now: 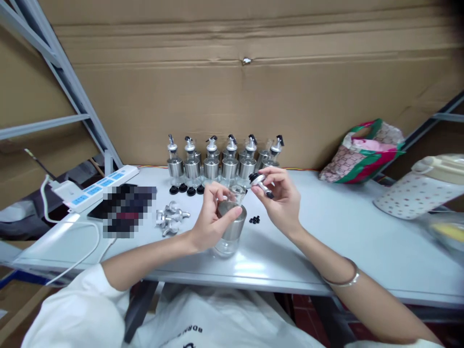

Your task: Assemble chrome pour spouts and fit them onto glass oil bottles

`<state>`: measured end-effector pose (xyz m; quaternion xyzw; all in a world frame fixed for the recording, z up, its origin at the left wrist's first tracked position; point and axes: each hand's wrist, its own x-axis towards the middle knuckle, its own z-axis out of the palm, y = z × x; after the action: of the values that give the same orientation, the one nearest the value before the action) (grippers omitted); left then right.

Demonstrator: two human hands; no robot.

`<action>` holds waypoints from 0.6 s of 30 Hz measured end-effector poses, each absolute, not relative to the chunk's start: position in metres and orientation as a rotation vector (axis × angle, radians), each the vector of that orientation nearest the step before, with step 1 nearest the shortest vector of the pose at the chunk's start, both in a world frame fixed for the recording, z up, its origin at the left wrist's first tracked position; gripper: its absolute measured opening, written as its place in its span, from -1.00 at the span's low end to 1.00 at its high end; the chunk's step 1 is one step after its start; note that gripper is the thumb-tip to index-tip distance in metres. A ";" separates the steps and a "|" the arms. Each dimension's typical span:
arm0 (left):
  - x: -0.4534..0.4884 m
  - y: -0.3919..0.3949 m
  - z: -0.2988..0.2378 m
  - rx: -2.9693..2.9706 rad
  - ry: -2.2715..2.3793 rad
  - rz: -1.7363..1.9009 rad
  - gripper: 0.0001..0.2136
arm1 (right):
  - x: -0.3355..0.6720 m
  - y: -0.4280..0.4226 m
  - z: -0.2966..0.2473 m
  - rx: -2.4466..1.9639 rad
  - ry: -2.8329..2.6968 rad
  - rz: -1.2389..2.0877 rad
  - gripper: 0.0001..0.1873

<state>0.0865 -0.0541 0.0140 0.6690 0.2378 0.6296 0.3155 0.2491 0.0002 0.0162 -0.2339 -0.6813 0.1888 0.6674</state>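
The fingers of the left hand point(215, 220) are curled around a clear glass bottle with a brushed-steel sleeve point(235, 229), gripping it at the shoulder near the middle of the bench's front edge. The fingers of the right hand point(282, 200) pinch a silver-coloured pourer with a black ribbed stopper and black tip point(261, 183) just beside the bottle's bare glass mouth, not seated in it.

The pale grey bench point(333, 232) carries all this. At its right end is a white, spotted kettle with a cream top point(416, 188); towards the back right corner sits a pink, green and red patterned bag point(362, 154); along the left edge runs a white and blue power strip point(105, 186). Steel-sleeved glass bottles point(211, 168) line the back edge. Left of the held bottle lie loose silver-coloured metal pieces point(172, 218), black round stoppers point(191, 191) sit before the row, and tiny black bits point(254, 219) cluster near the right hand.

The work looks part done — six front-row bottles wear pourers, the held one has none, and the pieces, stoppers and bits lie unfitted. On the white shirt point(217, 314), "BORN" reads upside down; no bottle label is legible.
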 end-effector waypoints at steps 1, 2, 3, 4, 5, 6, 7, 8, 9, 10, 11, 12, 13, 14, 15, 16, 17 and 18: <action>0.088 -0.054 0.011 1.751 0.613 1.661 -0.72 | 0.250 0.000 0.017 -0.516 -1.547 0.418 -0.81; 0.090 -0.054 0.008 1.746 0.603 1.664 -0.72 | 0.251 0.000 0.018 -0.502 -1.551 0.405 -0.84; 0.091 -0.054 0.005 1.747 0.597 1.667 -0.73 | 0.251 -0.001 0.019 -0.488 -1.550 0.385 -0.86; 0.091 -0.054 0.002 1.753 0.591 1.672 -0.73 | 0.252 -0.001 0.020 -0.473 -1.551 0.358 -0.88; 0.092 -0.054 0.000 1.758 0.583 1.680 -0.74 | 0.252 -0.002 0.022 -0.462 -1.552 0.329 -0.90; 0.092 -0.054 -0.003 1.762 0.570 1.688 -0.74 | 0.252 -0.003 0.024 -0.455 -1.552 0.303 -0.91; 0.092 -0.053 -0.006 1.763 0.550 1.696 -0.75 | 0.252 -0.004 0.026 -0.453 -1.549 0.283 -0.92; 0.091 -0.052 -0.008 1.765 0.525 1.700 -0.75 | 0.251 -0.006 0.028 -0.451 -1.543 0.273 -0.91; 0.091 -0.051 -0.011 1.771 0.497 1.701 -0.75 | 0.250 -0.008 0.031 -0.448 -1.537 0.278 -0.89; 0.091 -0.051 -0.012 1.784 0.469 1.699 -0.75 | 0.248 -0.010 0.034 -0.444 -1.535 0.303 -0.88; 0.092 -0.050 -0.014 1.803 0.444 1.696 -0.75 | 0.246 -0.013 0.037 -0.434 -1.539 0.346 -0.86; 0.092 -0.050 -0.015 1.831 0.426 1.693 -0.73 | 0.244 -0.016 0.040 -0.423 -1.552 0.407 -0.83; 0.092 -0.050 -0.016 1.860 0.416 1.690 -0.70 | 0.242 -0.019 0.042 -0.408 -1.573 0.476 -0.81; 0.092 -0.050 -0.017 1.886 0.412 1.684 -0.66 | 0.240 -0.021 0.044 -0.397 -1.594 0.547 -0.82; 0.092 -0.049 -0.017 1.908 0.413 1.676 -0.61 | 0.239 -0.024 0.046 -0.394 -1.617 0.614 -0.85; 0.092 -0.049 -0.017 1.926 0.415 1.667 -0.56 | 0.237 -0.026 0.047 -0.394 -1.634 0.670 -0.88; 0.092 -0.049 -0.018 1.944 0.414 1.658 -0.52 | 0.236 -0.027 0.047 -0.401 -1.643 0.716 -0.89; 0.092 -0.049 -0.018 1.959 0.409 1.650 -0.49 | 0.236 -0.028 0.047 -0.411 -1.647 0.750 -0.88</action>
<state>0.0921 -0.0488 -0.0179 0.7272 0.1518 0.6125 0.2703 0.2356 -0.0283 0.0473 -0.1773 -0.7105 0.3233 0.5994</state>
